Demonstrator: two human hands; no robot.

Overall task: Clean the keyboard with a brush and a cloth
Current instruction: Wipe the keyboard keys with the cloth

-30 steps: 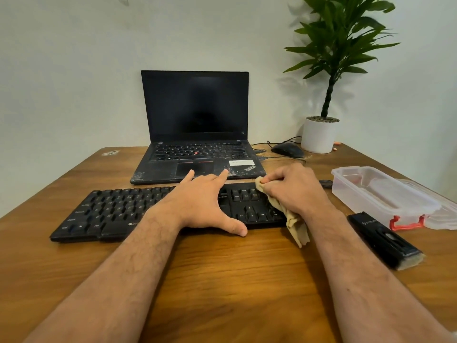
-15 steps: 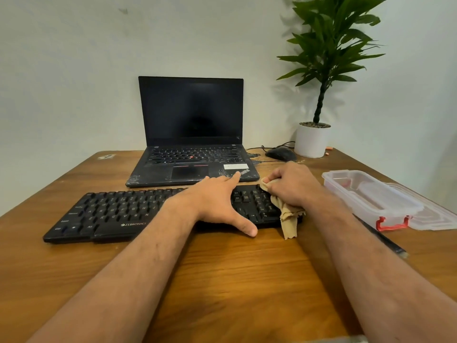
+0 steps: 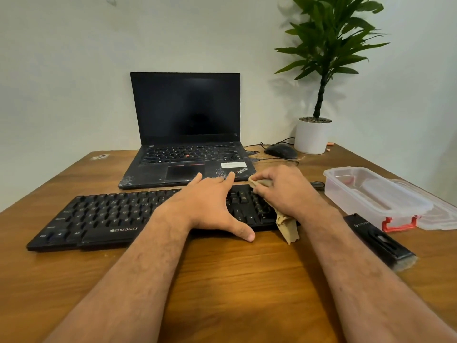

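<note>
Head view: crumpled tan cloth wipes keyboard.

This looks like a small office or a work corner at home. A wooden worktop stands against a plain wall, with a laptop, a mouse and a potted plant beyond the hands.

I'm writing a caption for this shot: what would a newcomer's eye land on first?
Two bare forearms reach in to a black keyboard at the table's centre: the left hand presses flat on it while the right hand grips a tan cloth over its right end. Behind stands an open, dark laptop; a brush lies at right.
</note>
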